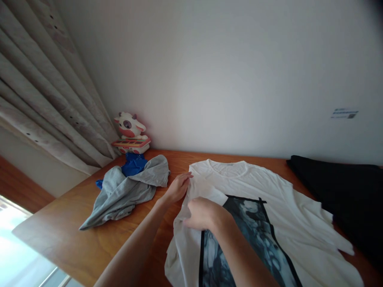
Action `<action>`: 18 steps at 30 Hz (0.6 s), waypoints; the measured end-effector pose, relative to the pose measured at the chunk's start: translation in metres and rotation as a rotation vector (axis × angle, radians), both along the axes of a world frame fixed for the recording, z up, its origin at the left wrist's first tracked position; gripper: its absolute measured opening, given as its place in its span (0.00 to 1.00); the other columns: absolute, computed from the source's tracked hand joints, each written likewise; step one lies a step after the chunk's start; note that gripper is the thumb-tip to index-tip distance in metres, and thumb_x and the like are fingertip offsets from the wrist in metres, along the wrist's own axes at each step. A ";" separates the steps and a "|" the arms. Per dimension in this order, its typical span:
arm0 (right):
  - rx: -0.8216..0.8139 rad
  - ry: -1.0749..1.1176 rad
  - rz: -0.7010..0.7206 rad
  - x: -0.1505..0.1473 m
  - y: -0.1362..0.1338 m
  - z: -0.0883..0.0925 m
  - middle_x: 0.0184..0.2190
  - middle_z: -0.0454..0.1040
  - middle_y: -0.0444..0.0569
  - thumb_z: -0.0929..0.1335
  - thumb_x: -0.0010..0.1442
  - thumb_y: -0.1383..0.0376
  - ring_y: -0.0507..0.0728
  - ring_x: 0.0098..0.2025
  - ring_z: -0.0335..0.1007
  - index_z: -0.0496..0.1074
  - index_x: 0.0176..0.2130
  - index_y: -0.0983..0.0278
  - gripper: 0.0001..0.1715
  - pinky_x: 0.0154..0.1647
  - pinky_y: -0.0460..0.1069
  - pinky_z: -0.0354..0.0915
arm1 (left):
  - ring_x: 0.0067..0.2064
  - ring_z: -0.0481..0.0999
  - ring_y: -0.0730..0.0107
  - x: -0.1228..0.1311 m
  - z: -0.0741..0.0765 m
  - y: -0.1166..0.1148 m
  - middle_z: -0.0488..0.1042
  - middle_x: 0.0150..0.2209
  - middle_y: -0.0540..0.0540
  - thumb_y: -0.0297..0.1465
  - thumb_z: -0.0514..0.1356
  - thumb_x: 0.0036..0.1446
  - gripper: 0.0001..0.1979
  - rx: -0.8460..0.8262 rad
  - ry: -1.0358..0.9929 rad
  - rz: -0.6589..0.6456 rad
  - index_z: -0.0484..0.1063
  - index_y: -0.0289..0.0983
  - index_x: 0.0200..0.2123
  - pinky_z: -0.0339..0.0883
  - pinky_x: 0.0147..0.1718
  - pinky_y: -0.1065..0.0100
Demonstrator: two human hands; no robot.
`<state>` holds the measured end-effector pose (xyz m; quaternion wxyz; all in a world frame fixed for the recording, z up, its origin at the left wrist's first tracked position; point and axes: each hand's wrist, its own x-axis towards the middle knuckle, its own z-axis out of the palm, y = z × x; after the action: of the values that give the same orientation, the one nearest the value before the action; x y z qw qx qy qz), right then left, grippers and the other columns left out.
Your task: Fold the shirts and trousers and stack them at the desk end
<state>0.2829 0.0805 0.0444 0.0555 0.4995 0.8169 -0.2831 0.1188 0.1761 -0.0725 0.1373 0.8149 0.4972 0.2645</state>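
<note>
- Presently, a white T-shirt (269, 199) with a dark printed panel lies spread face up on the wooden table (74, 239), collar toward the far wall, occupying the centre and right of the surface.
- Left hand (177, 187): fingers extended and flat, resting on the shirt's left shoulder edge; not closed on anything.
- Right hand (202, 213): fingers curled, pinching the left sleeve, which is folded inward over the print's upper left corner.
- Grey garment (125, 193): crumpled, left of the shirt, just beside the left hand but apart from it.
- Blue cloth (133, 164): partly under the grey garment, at its far side.
- Toy cow (131, 133): far left corner, against the wall beside the curtain (44, 99).
- Black fabric (344, 195): far right, alongside the shirt's right sleeve.
</note>
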 end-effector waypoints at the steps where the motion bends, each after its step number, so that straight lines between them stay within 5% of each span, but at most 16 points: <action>1: 0.001 -0.005 0.009 -0.002 -0.003 0.003 0.47 0.81 0.68 0.71 0.55 0.63 0.72 0.51 0.79 0.82 0.46 0.70 0.21 0.47 0.57 0.72 | 0.66 0.69 0.60 0.006 0.000 0.008 0.71 0.64 0.39 0.29 0.45 0.70 0.22 -0.001 0.076 -0.005 0.72 0.37 0.59 0.60 0.67 0.53; 5: -0.028 -0.041 0.059 -0.009 -0.011 0.011 0.51 0.80 0.67 0.70 0.56 0.65 0.71 0.55 0.77 0.80 0.51 0.70 0.24 0.51 0.57 0.72 | 0.72 0.57 0.46 0.035 -0.008 0.027 0.62 0.70 0.35 0.41 0.50 0.70 0.26 -0.094 0.303 -0.049 0.66 0.35 0.66 0.52 0.68 0.43; 9: -0.076 -0.102 0.110 -0.017 -0.017 0.014 0.52 0.79 0.67 0.70 0.57 0.65 0.71 0.55 0.77 0.78 0.54 0.72 0.26 0.53 0.58 0.72 | 0.74 0.45 0.33 0.054 -0.015 0.032 0.48 0.74 0.33 0.49 0.44 0.71 0.34 -0.153 0.487 0.087 0.54 0.37 0.72 0.44 0.66 0.33; 18: -0.007 -0.038 0.147 -0.029 -0.018 -0.001 0.53 0.79 0.67 0.71 0.57 0.61 0.71 0.55 0.76 0.76 0.57 0.71 0.30 0.55 0.64 0.71 | 0.74 0.48 0.40 0.032 -0.008 0.048 0.51 0.74 0.37 0.45 0.43 0.72 0.32 -0.079 0.546 0.142 0.52 0.38 0.73 0.44 0.68 0.37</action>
<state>0.2537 0.0623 0.0432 0.0933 0.4430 0.8492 -0.2718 0.1507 0.2237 -0.0800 0.0110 0.8133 0.5813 0.0246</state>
